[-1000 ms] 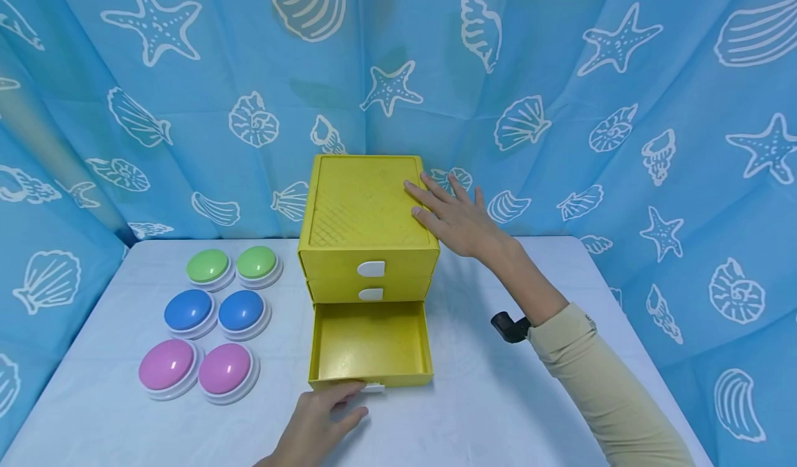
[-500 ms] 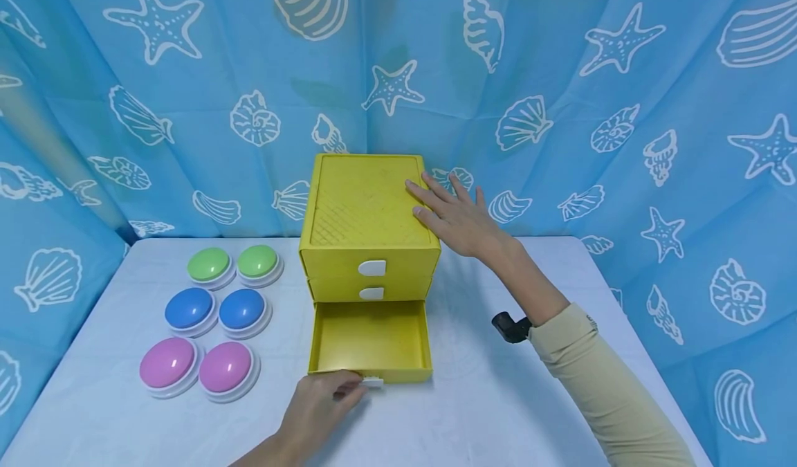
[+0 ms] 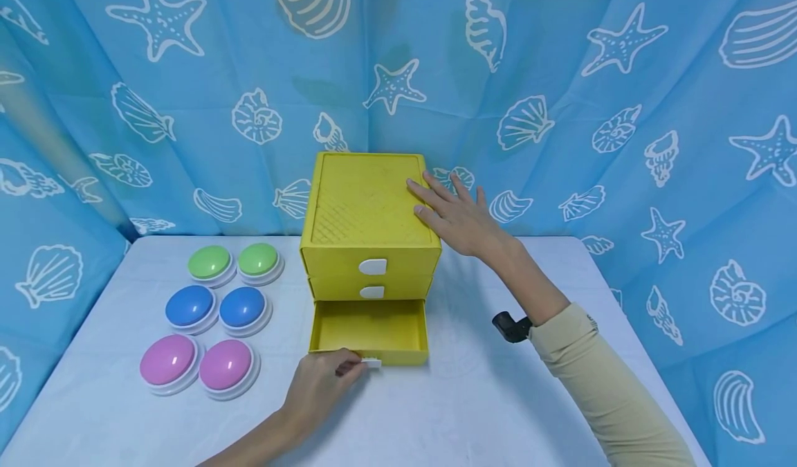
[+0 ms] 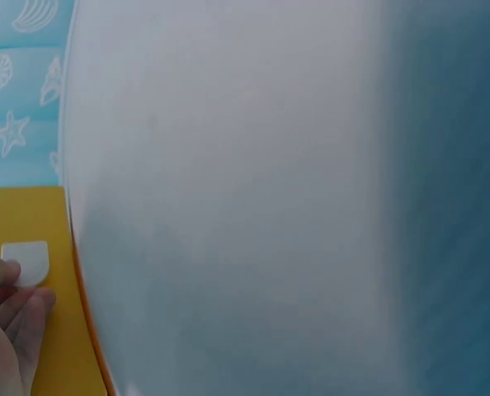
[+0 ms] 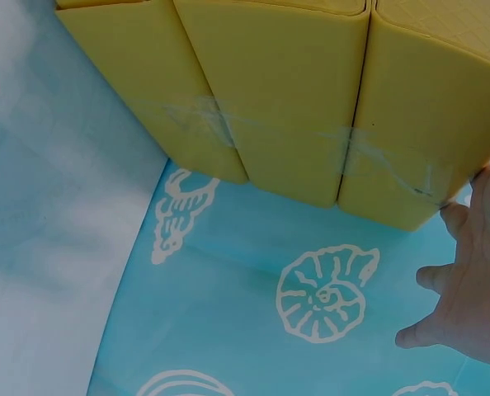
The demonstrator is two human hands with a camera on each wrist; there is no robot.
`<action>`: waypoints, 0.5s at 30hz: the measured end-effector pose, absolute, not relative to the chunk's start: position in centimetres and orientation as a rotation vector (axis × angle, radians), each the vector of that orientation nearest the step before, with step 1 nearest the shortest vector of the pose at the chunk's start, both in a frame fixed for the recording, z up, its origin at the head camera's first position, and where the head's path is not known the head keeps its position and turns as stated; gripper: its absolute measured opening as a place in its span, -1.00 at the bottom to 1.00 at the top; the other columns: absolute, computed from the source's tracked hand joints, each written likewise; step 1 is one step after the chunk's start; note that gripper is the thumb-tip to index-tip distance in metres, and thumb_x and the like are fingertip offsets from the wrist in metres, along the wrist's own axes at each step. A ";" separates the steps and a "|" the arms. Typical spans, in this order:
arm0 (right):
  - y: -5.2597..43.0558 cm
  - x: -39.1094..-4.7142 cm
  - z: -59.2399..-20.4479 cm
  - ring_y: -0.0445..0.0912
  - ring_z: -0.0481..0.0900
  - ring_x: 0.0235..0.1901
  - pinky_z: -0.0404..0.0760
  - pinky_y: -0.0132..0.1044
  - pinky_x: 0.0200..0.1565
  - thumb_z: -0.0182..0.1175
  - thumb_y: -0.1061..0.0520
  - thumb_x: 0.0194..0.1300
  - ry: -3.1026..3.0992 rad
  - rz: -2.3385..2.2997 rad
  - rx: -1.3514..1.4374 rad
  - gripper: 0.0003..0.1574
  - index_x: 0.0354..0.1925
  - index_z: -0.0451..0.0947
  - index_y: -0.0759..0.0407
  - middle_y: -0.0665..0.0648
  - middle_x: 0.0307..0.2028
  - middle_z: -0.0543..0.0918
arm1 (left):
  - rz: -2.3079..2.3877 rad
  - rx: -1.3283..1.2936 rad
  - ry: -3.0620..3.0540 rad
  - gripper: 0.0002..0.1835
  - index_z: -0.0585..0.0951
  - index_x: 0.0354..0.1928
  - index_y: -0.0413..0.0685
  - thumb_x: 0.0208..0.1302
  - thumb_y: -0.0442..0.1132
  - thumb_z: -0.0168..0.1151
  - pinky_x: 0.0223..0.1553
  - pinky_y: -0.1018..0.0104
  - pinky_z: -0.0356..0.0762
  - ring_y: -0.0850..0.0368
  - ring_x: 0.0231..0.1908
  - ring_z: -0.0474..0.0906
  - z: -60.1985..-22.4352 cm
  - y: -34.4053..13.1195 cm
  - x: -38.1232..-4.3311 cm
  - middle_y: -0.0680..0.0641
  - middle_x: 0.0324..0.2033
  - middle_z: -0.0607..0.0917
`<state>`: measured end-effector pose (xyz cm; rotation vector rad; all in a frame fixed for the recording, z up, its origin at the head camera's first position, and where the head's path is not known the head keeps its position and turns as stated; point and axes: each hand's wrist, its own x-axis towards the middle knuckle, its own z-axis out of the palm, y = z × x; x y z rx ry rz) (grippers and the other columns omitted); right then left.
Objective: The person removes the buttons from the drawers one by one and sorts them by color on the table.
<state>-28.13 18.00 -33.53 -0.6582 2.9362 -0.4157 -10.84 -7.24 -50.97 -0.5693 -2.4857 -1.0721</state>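
A yellow drawer cabinet (image 3: 373, 197) stands on the table, its bottom drawer (image 3: 369, 325) pulled partway out with nothing inside. At the drawer's front, my left hand (image 3: 320, 382) pinches the white handle (image 3: 372, 363). The left wrist view gives a closer look at that handle (image 4: 26, 262), with the thumb at its edge and the other fingers just below. My right hand (image 3: 457, 219) rests with spread fingers on the cabinet's top right edge. In the right wrist view, part of that hand (image 5: 476, 280) shows beside the cabinet's side wall (image 5: 278, 99).
Left of the cabinet are two green (image 3: 209, 262), two blue (image 3: 189, 306) and two pink (image 3: 167, 360) domed buttons on white bases. A blue curtain with white shells (image 3: 392, 31) hangs close behind the white-covered table (image 3: 473, 411).
The bottom drawer has slid a little inward, with my left hand moving along with it and its fingers closing on the handle. My right hand has kept its place on the cabinet.
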 end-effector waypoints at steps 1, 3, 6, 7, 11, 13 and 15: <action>18.0 -28.1 -33.5 0.22 -0.45 0.51 -0.44 0.44 0.33 -0.48 -0.44 0.53 2.937 -0.415 -0.657 -0.23 0.58 -0.17 -0.35 -0.10 0.58 -0.25 | -1.072 -0.569 -2.492 -0.85 0.75 -0.47 -0.04 -0.04 -0.33 0.60 -0.44 0.65 0.55 0.44 -0.49 0.63 -50.9 -7.2 -11.0 0.10 -0.53 0.75; 18.0 -28.1 -33.5 0.21 -0.45 0.51 -0.45 0.44 0.33 -0.48 -0.44 0.53 2.936 -0.420 -0.655 -0.23 0.58 -0.17 -0.35 -0.10 0.58 -0.25 | -1.067 -0.561 -2.502 -0.86 0.75 -0.47 -0.04 -0.03 -0.32 0.60 -0.44 0.63 0.56 0.42 -0.49 0.64 -50.9 -7.2 -11.3 0.10 -0.52 0.75; 18.0 -28.1 -33.5 0.21 -0.46 0.51 -0.45 0.43 0.33 -0.48 -0.44 0.52 2.935 -0.422 -0.652 -0.22 0.58 -0.18 -0.36 -0.11 0.57 -0.25 | -1.071 -0.551 -2.524 -0.87 0.75 -0.45 -0.06 -0.01 -0.32 0.59 -0.43 0.60 0.58 0.39 -0.48 0.65 -50.8 -7.2 -11.8 0.08 -0.51 0.76; 18.0 -28.1 -33.5 0.21 -0.46 0.51 -0.45 0.43 0.33 -0.48 -0.44 0.52 2.934 -0.424 -0.652 -0.23 0.58 -0.18 -0.36 -0.11 0.57 -0.26 | -1.072 -0.545 -2.532 -0.87 0.75 -0.45 -0.07 -0.01 -0.32 0.59 -0.43 0.59 0.59 0.38 -0.48 0.66 -50.8 -7.2 -11.9 0.08 -0.51 0.76; 18.0 -28.2 -33.7 0.21 -0.45 0.51 -0.44 0.43 0.34 -0.48 -0.43 0.53 2.936 -0.423 -0.645 -0.24 0.58 -0.19 -0.37 -0.12 0.57 -0.25 | -1.087 -0.532 -2.547 -0.88 0.76 -0.45 -0.09 0.01 -0.32 0.58 -0.44 0.56 0.60 0.37 -0.48 0.66 -50.8 -7.1 -12.5 0.07 -0.51 0.76; 18.0 -28.2 -33.7 0.21 -0.45 0.51 -0.44 0.42 0.34 -0.48 -0.43 0.53 2.937 -0.425 -0.639 -0.24 0.58 -0.19 -0.37 -0.12 0.57 -0.25 | -1.094 -0.529 -2.547 -0.88 0.76 -0.45 -0.09 0.02 -0.32 0.58 -0.44 0.56 0.60 0.37 -0.48 0.65 -50.8 -7.1 -12.8 0.08 -0.52 0.75; 18.0 -28.3 -33.7 0.20 -0.45 0.51 -0.44 0.42 0.34 -0.48 -0.43 0.53 2.937 -0.428 -0.633 -0.24 0.58 -0.19 -0.37 -0.12 0.57 -0.25 | -1.101 -0.528 -2.542 -0.89 0.76 -0.44 -0.08 0.03 -0.31 0.57 -0.43 0.56 0.60 0.37 -0.48 0.66 -50.7 -7.1 -13.2 0.08 -0.51 0.76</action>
